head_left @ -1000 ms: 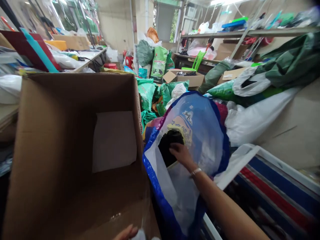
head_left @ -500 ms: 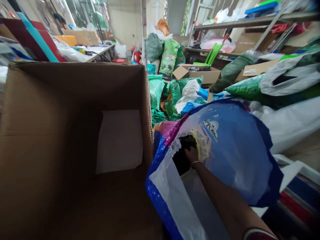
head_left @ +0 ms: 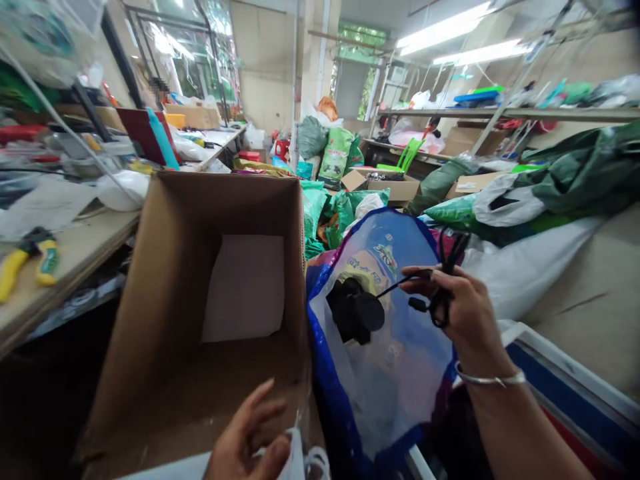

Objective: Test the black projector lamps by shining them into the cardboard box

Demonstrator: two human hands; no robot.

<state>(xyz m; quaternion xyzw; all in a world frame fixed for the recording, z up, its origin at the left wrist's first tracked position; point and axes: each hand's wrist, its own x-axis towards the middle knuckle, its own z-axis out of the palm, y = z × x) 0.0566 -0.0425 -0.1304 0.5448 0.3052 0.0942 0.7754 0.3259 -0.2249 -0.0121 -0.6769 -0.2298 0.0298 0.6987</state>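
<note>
My right hand (head_left: 457, 310) is closed on a thin black cable (head_left: 443, 267), held up above the open mouth of a blue and white woven bag (head_left: 390, 373). A black object (head_left: 355, 313) hangs from the cable over the bag's opening. My left hand (head_left: 247, 437) sits at the bottom of the view, fingers curled on the bag's white handle edge (head_left: 300, 460). A large open cardboard box (head_left: 165, 280) stands to the left of the bag, with a white sheet (head_left: 247, 287) on its far inner wall.
A workbench (head_left: 75, 250) at the left carries yellow-handled pliers (head_left: 27, 257), papers and clutter. Green and white sacks (head_left: 500, 200) pile up at the right and behind. Smaller cardboard boxes (head_left: 380, 183) and metal shelves (head_left: 500, 113) stand at the back.
My right hand has come up out of the bag, drawing out the black cable and the black object. My left hand has come into view on the bag's edge. The camera has tilted up.
</note>
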